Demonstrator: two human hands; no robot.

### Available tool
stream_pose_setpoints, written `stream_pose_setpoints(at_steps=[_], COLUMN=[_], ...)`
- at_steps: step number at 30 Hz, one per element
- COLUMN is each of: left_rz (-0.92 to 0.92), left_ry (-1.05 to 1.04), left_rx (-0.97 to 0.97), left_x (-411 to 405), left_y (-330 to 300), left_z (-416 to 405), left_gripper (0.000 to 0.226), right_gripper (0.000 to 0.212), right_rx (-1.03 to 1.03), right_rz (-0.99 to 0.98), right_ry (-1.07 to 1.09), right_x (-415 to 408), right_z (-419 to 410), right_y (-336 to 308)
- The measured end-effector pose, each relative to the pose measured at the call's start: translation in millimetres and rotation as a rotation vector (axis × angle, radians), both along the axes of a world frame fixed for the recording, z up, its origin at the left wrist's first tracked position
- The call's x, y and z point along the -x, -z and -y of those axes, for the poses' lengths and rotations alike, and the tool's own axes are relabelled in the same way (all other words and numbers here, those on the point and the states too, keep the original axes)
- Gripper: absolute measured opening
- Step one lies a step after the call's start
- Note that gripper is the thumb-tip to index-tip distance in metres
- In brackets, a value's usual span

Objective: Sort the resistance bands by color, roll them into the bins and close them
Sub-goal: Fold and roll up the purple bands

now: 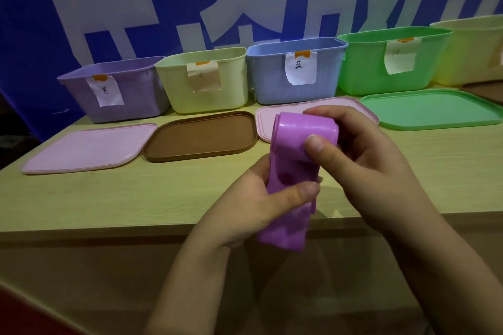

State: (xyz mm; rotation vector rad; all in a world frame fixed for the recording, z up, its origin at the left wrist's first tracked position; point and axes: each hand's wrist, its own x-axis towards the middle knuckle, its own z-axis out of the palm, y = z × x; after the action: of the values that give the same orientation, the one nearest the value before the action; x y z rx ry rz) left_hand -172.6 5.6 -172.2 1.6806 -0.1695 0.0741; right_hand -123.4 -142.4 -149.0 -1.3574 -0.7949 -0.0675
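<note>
A glossy purple rubber resistance band is being held above the front edge of the pale wooden surface, its top folded into a flat roll. The right hand is gripping that roll, fingers curled over it. The left hand is pinching the hanging tail. Behind are standing open purple, yellow, blue and green plastic bins, lids lying before them.

Purple band pinched between both hands above table, open bins behind.
</note>
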Motion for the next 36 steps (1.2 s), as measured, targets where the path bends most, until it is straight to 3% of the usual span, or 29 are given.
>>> stream_pose_setpoints(at_steps=[6,13,18,22,26,36], left_rz=[0.039,-0.139,-0.158,-0.08,-0.046,-0.072], left_ry=[-0.117,0.093,0.058,-0.098,0.014,0.475], left_rx=[0.134,0.407,0.3,-0.065,-0.13,0.493], left_x=[-3.9,-3.9,-10.3,-9.0,-7.1,-7.6], left_y=[6.0,4.0,5.1,-2.7,-10.7,12.5], left_z=[18.0,1.2,-3.0,-4.5,-8.7,7.3], left_gripper=[0.025,0.027,0.03,0.037,0.034,0.012], right_gripper=[0.025,0.026,0.024,0.023,0.031,0.027], right_rx=[0.011,0.006,-0.017,-0.048,0.0,0.01], right_rz=[0.006,-0.046,-0.067,-0.168,-0.19,-0.018], right_ry=[0.06,-0.002,-0.008,-0.095,-0.154,-0.03], right_x=[-4.2,-8.6,-9.0,-10.2,-7.6,-6.2], right_z=[-7.4,-8.0,-5.4,-0.7,1.6,-0.2], right_y=[-1.3,-1.9,-5.7,-10.8,-13.8,-7.4])
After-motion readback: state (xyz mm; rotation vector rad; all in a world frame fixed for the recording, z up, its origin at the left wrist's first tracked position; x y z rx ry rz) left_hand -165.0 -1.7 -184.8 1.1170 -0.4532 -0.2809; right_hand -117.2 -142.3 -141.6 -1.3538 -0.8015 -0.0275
